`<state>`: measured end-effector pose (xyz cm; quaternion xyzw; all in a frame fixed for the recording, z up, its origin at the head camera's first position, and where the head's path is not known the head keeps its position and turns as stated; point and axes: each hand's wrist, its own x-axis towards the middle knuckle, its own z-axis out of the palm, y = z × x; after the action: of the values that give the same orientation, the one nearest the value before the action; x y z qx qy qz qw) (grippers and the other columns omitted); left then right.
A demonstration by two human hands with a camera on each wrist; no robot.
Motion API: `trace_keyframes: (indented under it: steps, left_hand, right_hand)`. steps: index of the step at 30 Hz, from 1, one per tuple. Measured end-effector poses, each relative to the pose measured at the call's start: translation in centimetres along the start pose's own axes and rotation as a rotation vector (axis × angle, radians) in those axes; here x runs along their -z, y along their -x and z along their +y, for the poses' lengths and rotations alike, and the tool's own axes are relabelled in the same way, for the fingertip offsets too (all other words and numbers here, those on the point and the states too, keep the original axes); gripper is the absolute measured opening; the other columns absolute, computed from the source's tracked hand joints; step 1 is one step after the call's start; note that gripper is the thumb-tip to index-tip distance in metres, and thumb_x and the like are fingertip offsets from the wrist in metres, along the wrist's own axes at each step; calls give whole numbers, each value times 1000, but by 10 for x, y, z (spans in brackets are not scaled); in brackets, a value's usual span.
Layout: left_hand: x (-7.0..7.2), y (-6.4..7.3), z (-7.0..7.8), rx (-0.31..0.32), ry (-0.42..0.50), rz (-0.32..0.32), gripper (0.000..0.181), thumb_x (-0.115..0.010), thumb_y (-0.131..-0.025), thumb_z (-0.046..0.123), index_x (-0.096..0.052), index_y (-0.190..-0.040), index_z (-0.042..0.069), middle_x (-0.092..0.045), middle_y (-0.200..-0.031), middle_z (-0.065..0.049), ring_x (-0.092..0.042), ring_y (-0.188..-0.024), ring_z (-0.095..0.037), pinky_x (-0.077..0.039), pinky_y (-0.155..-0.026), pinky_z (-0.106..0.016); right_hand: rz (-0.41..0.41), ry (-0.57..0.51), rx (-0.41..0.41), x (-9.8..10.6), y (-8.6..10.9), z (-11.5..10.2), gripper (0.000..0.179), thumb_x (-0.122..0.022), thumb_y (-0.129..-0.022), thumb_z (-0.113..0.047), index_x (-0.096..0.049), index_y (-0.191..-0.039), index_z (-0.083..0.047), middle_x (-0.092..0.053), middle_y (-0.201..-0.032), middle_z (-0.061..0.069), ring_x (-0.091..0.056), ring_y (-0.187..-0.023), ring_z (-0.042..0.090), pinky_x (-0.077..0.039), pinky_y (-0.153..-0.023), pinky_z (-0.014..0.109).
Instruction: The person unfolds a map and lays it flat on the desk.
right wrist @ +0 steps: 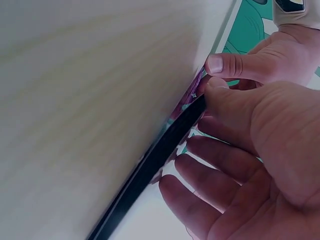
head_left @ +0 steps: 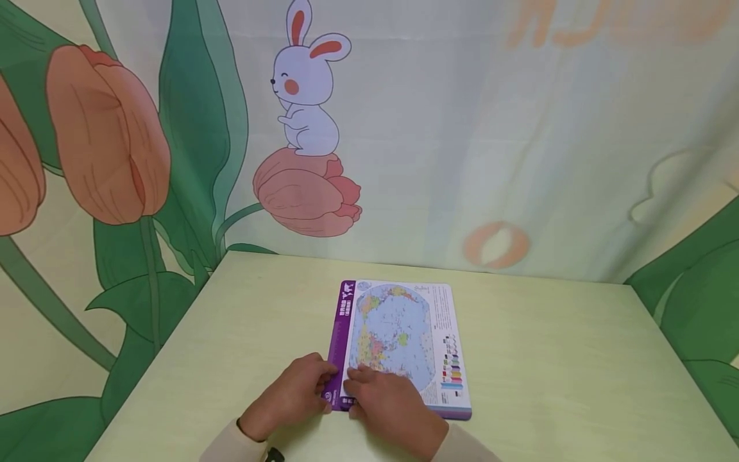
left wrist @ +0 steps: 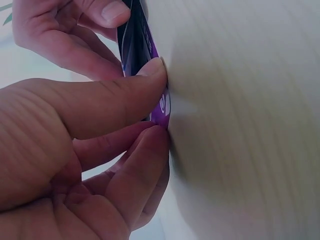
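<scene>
A flat world map board lies on the table with a purple strip along its left side. My left hand pinches the near left purple corner, thumb and fingertips at its edge in the left wrist view. Close beside it, my right hand holds the near edge of the map layer, fingers over the printed face and thumb at the edge. The right wrist view shows that layer's dark edge, with purple behind it near my left thumb. A gap opens between the layers at the corner.
The pale wood-grain table extends around the board. Behind it hangs a curtain printed with tulips and a rabbit, which meets the table's far edge.
</scene>
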<state>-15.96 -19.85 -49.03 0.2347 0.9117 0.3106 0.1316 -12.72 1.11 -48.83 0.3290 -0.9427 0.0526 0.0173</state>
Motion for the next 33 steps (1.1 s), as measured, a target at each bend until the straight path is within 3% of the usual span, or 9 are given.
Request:
trace_keyframes:
  steps: [12, 20, 33]
  left_hand:
    - [-1, -1, -1, -2, -25, -10, 53, -91, -76, 2, -71, -124, -6, -62, -99, -6, -54, -86, -14, -53, -80, -31]
    - [-1, -1, -2, -6, -36, -10, 53, -91, -76, 3, -71, -125, -6, -63, -101, -6, -56, -88, -13, -55, -83, -33]
    - [0, 0, 0, -16, -74, 7, 53, -92, -75, 3, -72, -123, -6, -63, -99, -5, -54, -86, -12, -55, -83, -34]
  right_hand:
    - [31, 12, 24, 0, 6, 2, 32, -72, -101, -34, -72, -131, -22, -69, -143, -3, -67, -132, 19, -62, -95, 39]
    - [8, 51, 30, 2, 9, 2, 36, -66, -105, -34, -67, -138, -20, -67, -145, -2, -65, -134, 19, -61, -98, 37]
    - [-8, 234, 90, 6, 23, 7, 44, -59, -107, -25, -59, -150, -16, -62, -153, 0, -60, -140, 16, -62, -95, 35]
